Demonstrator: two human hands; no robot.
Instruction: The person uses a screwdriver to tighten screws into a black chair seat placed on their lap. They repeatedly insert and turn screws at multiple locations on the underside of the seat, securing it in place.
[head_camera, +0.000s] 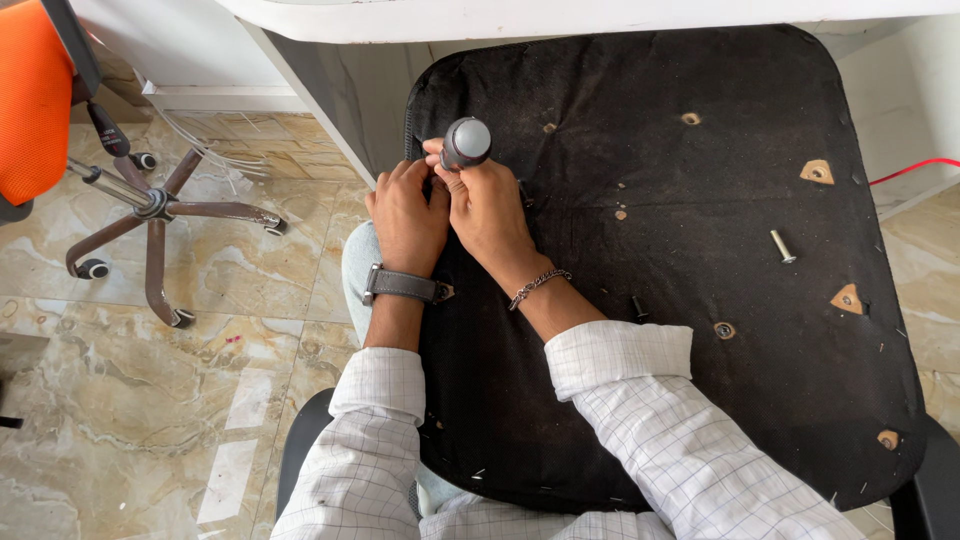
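Observation:
A large black fabric-covered seat panel (680, 300) lies across my lap, with several holes showing bare wood. My right hand (490, 210) is shut on a grey round-headed screwdriver handle (466, 142), held upright at the panel's left edge. My left hand (408, 220), a dark watch on its wrist, is curled close against the right one just below the handle; its fingertips are hidden, so what they pinch cannot be seen. A silver bolt (783, 247) lies loose on the panel to the right, and a short dark screw (639, 308) rests near my right forearm.
An orange office chair (40, 100) with a wheeled star base (160, 210) stands at the left on the marble floor. A white desk edge (560, 18) runs along the top. A red cable (915, 168) lies at the right wall. Loose white wires trail under the desk.

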